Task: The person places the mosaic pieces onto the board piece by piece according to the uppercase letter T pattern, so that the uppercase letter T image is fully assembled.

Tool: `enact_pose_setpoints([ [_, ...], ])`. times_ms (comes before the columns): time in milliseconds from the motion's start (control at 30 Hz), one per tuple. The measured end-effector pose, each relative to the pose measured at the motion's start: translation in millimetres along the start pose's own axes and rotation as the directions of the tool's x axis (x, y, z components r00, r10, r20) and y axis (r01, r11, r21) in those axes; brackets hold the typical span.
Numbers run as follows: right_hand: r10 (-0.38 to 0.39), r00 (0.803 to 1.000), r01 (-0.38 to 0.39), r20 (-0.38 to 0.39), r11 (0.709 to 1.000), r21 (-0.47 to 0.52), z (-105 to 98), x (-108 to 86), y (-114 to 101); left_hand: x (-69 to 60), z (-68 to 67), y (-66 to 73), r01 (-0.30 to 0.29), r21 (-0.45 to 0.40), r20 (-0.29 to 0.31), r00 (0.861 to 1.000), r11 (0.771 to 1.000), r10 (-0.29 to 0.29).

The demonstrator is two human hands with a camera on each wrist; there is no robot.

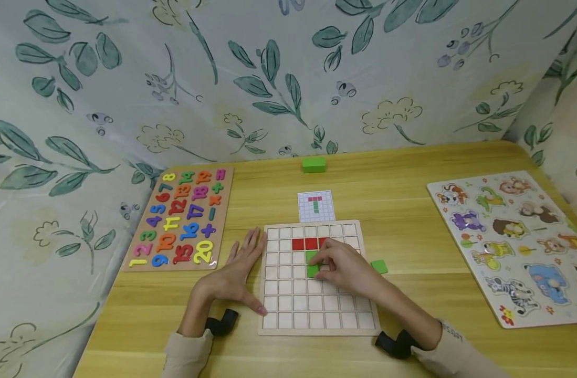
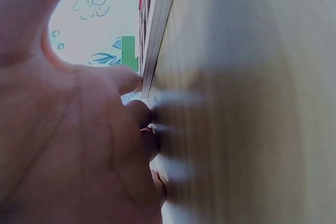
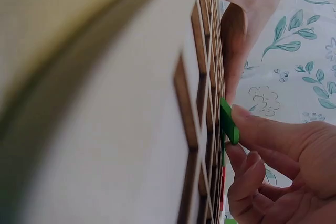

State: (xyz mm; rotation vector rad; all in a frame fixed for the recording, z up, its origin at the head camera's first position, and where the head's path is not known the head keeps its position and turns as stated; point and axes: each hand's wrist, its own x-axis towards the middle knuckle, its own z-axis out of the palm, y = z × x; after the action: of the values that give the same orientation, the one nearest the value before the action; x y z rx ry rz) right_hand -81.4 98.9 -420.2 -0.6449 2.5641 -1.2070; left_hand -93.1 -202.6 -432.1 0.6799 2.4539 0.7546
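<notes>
A wooden grid board (image 1: 335,318) lies flat, with red square tiles (image 1: 298,244) in a row near its top. Below the middle red tile are two green places in one column. My right hand (image 1: 342,266) pinches a green square tile (image 3: 229,123) between thumb and fingertips; the right wrist view shows it tilted, partly out of its cell. The other green tile (image 1: 311,255) lies just above, partly covered by my fingers. With fingers spread, my left hand (image 1: 229,275) rests along the board's left edge, thumb and fingertips touching it.
A pattern card (image 1: 326,211) with a red and green T lies behind the board. A loose green tile (image 1: 379,266) lies right of it. Farther back stands a green block (image 1: 314,165). A number puzzle (image 1: 175,220) is at left, an animal puzzle (image 1: 510,252) at right.
</notes>
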Motion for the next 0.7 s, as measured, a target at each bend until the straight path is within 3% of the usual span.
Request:
enact_pose_setpoints([
  [700, 0.020, 0.999, -0.019, -0.031, 1.000, 0.011, 4.8, 1.4, 6.9, 0.5, 0.3, -0.1, 0.002, -0.003, 0.002, 1.000, 1.000, -0.002],
])
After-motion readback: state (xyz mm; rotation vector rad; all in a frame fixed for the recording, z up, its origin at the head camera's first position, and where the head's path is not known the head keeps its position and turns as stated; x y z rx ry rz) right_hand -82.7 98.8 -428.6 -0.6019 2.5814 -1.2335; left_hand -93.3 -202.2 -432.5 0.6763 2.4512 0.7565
